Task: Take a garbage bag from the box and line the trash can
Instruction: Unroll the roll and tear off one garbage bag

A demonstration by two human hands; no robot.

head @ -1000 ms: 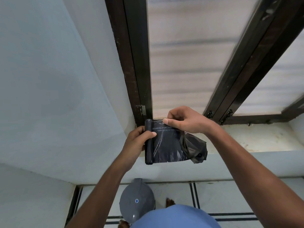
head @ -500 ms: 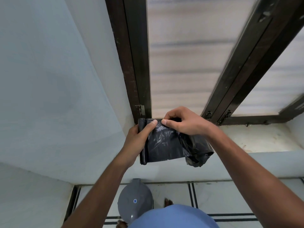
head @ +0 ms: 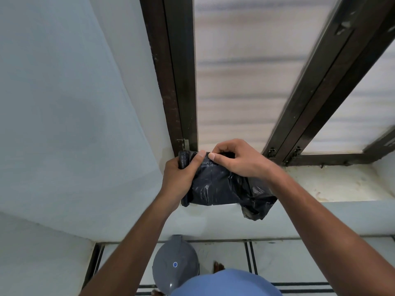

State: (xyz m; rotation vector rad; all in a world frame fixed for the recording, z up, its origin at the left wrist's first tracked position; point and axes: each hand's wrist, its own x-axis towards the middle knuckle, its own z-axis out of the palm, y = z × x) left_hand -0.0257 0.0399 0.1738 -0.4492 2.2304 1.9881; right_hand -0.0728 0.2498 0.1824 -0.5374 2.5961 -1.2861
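Note:
A roll of black garbage bags (head: 215, 186) is held up in front of a window corner. My left hand (head: 181, 178) grips the rolled part on the left, thumb pressed on its top edge. My right hand (head: 239, 159) pinches the top edge of the unrolled bag right beside that thumb. The loose end of the bag hangs crumpled at the lower right. A grey trash can (head: 174, 265) with a closed domed lid stands on the floor below, partly hidden by my blue shirt. No box is in view.
A dark-framed window (head: 183, 82) with frosted panes rises behind the hands, above a stained white sill (head: 333, 184). Pale blue walls stand to the left. White floor tiles with dark lines (head: 277, 259) lie below, with my bare toes (head: 218, 268) beside the can.
My hands have come together at the bag's top edge, left thumb meeting the right fingers. The loose end has crumpled and dropped lower to the right.

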